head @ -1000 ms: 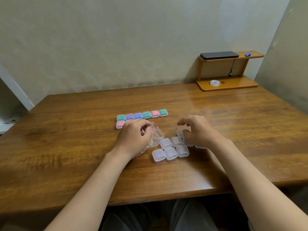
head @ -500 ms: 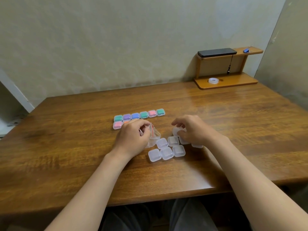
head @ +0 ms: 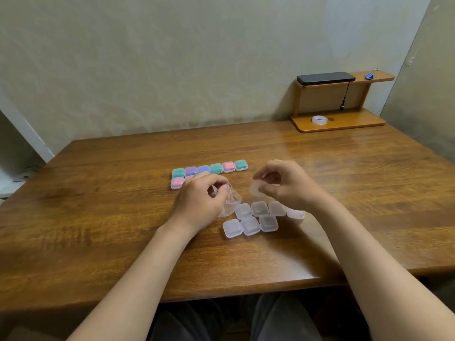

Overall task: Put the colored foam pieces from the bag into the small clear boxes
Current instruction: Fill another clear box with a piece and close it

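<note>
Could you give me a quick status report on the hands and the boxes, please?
Left hand grips the clear bag. Right hand holds one empty box above the table. Filled boxes behind; nothing in the way.

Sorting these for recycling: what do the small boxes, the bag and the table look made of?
Empty boxes: frosted translucent plastic, probably; the table shows through. Bag in the left hand: thin clear plastic film, crinkled, with a red strip. Table: wood or veneer, glossy; grain and reflections.

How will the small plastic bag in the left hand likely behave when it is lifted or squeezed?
The bag is probably floppy: it creases and sags under the left hand. It looks light, thin clear film pinched by fingertips alone. Likely slippery too, given its glossy surface.
</note>
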Demonstrator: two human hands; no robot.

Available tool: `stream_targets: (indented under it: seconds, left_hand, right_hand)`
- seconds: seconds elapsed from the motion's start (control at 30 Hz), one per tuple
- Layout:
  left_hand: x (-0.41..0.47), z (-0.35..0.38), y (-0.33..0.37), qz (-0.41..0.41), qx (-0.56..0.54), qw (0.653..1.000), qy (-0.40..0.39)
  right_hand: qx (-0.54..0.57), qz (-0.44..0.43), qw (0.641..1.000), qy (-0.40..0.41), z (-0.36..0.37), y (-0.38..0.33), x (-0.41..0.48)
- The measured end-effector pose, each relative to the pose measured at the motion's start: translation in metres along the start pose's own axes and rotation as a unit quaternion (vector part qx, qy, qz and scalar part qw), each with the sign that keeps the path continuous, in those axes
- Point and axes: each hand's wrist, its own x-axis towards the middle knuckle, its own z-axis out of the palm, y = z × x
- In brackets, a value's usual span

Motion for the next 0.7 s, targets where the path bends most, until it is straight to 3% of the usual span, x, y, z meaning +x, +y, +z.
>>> stream_targets:
  seconds: [0.17, 0.37, 0.5, 0.7]
  left_hand:
    - [0.002, -0.005, 0.011, 0.022, -0.060, 0.998, 0.001]
    - [0.000, -0.009, 0.011, -0.031, -0.131, 0.991, -0.013]
    - [-0.001, -0.011, 0.009, -0.034, -0.153, 0.988, 0.013]
    - [-0.004, -0.014, 0.003, 0.027, -0.123, 0.991, 0.048]
  right_hand:
    - [0.129, -0.057, 0.990, 0.017, 0.004, -0.022, -0.001]
    - [0.162, -0.091, 0.982, 0.022, 0.014, -0.029, 0.003]
    - [0.176, -0.068, 0.982, 0.023, 0.025, -0.032, 0.006]
    - [0.230, -0.028, 0.972, 0.027, 0.041, -0.038, 0.009]
